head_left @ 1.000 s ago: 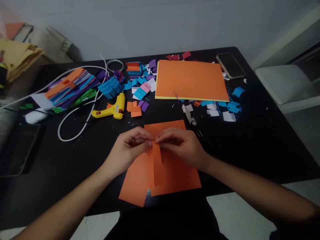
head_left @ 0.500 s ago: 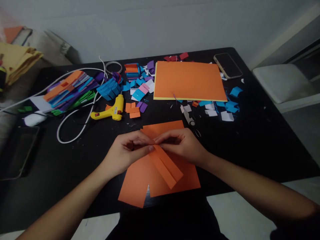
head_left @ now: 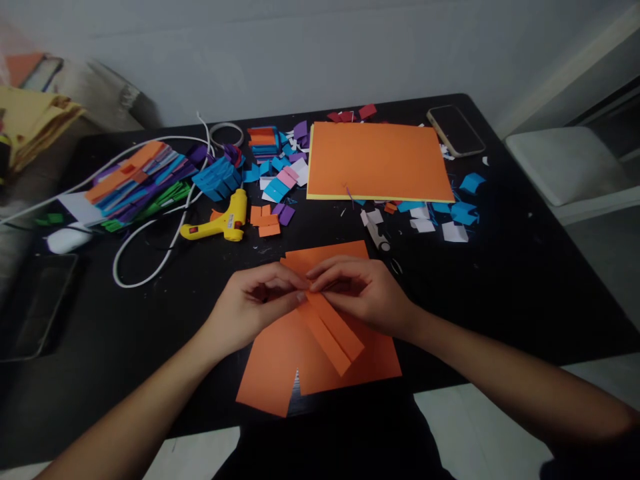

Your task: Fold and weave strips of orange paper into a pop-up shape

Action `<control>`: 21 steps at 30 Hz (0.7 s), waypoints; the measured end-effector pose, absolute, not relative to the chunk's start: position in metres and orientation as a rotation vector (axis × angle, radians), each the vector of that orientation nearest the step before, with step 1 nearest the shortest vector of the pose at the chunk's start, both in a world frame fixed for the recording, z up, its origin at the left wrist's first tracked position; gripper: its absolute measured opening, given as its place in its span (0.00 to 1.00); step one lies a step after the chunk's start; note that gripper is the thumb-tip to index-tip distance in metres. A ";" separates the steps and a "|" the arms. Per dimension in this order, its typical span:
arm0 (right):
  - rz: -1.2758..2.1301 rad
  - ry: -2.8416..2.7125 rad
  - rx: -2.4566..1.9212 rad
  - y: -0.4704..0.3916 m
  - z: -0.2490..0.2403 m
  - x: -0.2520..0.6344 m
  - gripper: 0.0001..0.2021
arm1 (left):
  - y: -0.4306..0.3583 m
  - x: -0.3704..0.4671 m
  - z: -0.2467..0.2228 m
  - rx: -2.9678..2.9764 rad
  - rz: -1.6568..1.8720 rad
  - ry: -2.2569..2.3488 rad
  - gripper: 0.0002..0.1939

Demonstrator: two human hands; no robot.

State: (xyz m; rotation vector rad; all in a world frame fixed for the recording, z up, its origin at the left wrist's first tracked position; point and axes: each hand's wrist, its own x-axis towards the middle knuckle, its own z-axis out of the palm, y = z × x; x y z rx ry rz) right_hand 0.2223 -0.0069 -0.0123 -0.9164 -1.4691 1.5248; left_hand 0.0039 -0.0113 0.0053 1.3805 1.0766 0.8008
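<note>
A folded orange paper strip (head_left: 333, 331) with a crease along its length slants toward me, its far end pinched between both hands. My left hand (head_left: 253, 301) is closed on that end, thumb on top. From the other side my right hand (head_left: 367, 293) grips the same end, thumb and fingertips pressed together. The fingers partly hide the pinched end. Beneath the strip lie larger orange paper sheets (head_left: 270, 370) on the black table (head_left: 500, 300), with a narrow gap between two of them near the front edge.
A yellow glue gun (head_left: 220, 223) lies left of centre. Behind it are stacks of folded coloured paper (head_left: 145, 177) and a looped white cable (head_left: 117, 267). An orange sheet stack (head_left: 380, 163), paper scraps (head_left: 455, 232), scissors (head_left: 377, 239) and a phone (head_left: 455, 131) lie farther back.
The strip's near end has shifted very slightly up and left. Both hands keep their pinch on its far end, nearly still.
</note>
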 end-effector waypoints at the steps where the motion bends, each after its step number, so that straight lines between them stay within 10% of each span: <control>1: 1.518 -1.465 -0.910 -0.007 -0.012 0.222 0.03 | -0.011 0.003 0.005 1.382 0.792 1.070 0.03; 21: 1.457 -1.595 -0.836 -0.008 -0.009 0.222 0.08 | -0.013 0.004 0.003 1.363 0.730 1.109 0.06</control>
